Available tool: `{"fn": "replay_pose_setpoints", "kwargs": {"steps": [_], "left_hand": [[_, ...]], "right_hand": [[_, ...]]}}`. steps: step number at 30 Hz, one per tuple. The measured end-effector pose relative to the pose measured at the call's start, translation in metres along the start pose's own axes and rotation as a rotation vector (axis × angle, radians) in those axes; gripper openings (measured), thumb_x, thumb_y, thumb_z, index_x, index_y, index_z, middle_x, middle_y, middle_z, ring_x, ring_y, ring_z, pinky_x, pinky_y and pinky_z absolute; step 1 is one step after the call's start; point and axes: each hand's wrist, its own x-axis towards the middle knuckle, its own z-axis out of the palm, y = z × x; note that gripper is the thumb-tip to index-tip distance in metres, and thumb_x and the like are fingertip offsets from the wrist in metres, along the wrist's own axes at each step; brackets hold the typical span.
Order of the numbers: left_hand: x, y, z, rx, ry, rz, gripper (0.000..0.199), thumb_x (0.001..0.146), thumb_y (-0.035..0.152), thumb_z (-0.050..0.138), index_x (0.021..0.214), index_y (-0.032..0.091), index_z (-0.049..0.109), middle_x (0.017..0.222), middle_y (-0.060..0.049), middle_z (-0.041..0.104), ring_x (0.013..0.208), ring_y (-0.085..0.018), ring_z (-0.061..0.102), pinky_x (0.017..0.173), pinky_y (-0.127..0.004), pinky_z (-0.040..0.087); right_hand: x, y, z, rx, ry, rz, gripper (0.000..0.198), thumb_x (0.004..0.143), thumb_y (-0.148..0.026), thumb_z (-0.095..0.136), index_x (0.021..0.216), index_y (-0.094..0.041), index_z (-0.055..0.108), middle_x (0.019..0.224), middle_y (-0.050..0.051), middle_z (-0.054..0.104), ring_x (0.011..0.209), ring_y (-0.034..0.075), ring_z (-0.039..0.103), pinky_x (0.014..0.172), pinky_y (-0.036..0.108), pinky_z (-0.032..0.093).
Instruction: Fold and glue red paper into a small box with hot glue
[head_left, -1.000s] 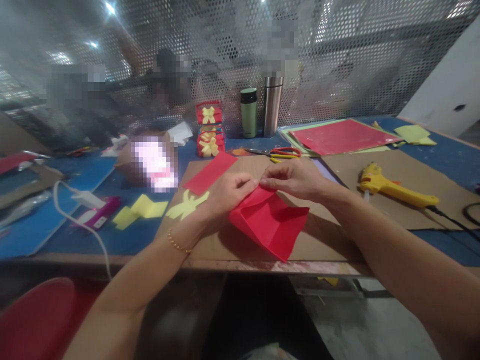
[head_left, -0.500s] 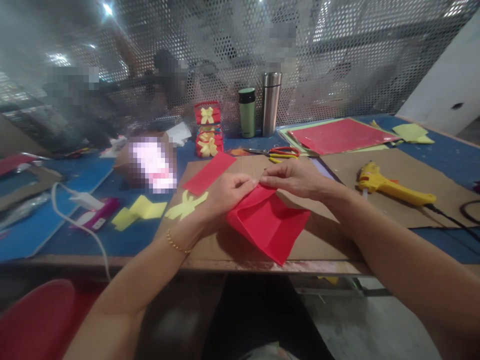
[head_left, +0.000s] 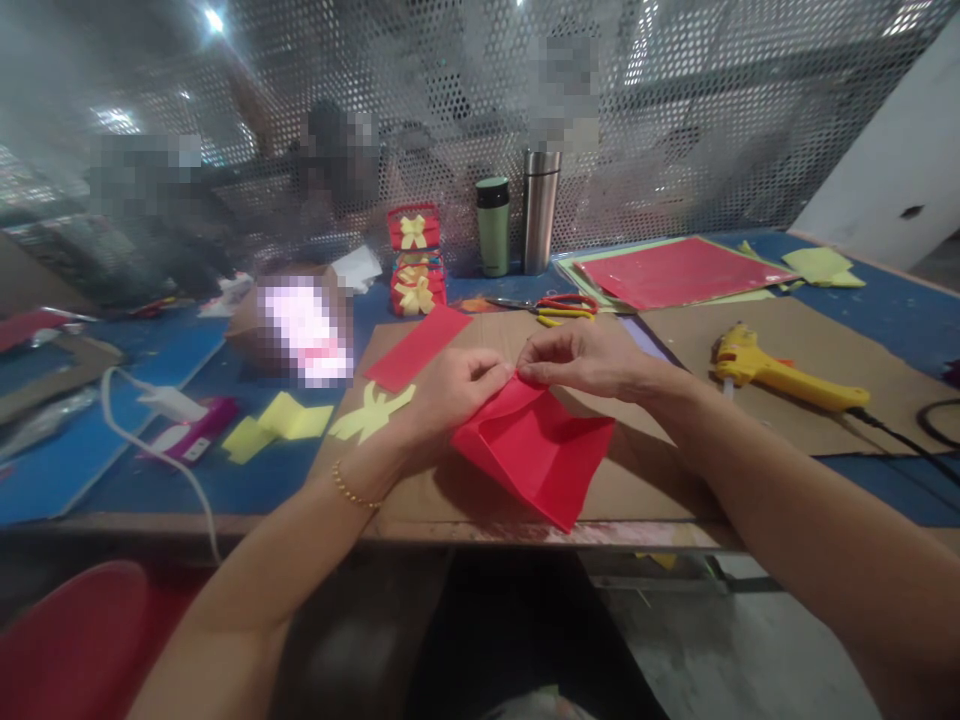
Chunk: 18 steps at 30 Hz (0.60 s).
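Note:
A folded red sheet [head_left: 544,450], paper or thin foam, is held above the cardboard, with an open pocket facing me. My left hand [head_left: 465,390] pinches its far left edge between thumb and curled fingers. Close beside it, my right hand [head_left: 577,358] pinches the same far edge, fingertips pressed together. Left of my left hand lie a flat red strip [head_left: 420,347] and a yellow cut-out bow shape [head_left: 373,412], both on the cardboard [head_left: 420,495]. What is under the fingertips is hidden.
A yellow glue gun [head_left: 787,375] lies at right with its cable. Behind are scissors [head_left: 555,305], a green cup [head_left: 493,228], a steel flask [head_left: 541,212], small red bow-trimmed pieces [head_left: 416,262] and red sheets [head_left: 682,272]. Yellow scraps [head_left: 281,422] and a purple power strip [head_left: 195,430] are left.
My right fingertips have shifted slightly and curled tighter at the far edge of the red sheet. The sheet's right corner has moved a little to the left. My left hand stays put.

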Motion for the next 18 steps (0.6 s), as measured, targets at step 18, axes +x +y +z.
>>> {"fn": "replay_pose_setpoints", "kwargs": {"steps": [18], "left_hand": [[-0.0012, -0.0006, -0.0005, -0.059, -0.075, -0.006, 0.032, 0.089, 0.042, 0.059, 0.069, 0.018, 0.059, 0.065, 0.002, 0.050, 0.062, -0.011, 0.044, 0.055, -0.025, 0.031]], "right_hand": [[0.0012, 0.0001, -0.0038, -0.087, 0.008, -0.021, 0.032, 0.085, -0.044, 0.056, 0.064, -0.020, 0.053, 0.061, -0.003, 0.045, 0.060, 0.011, 0.040, 0.056, 0.025, 0.032]]}}
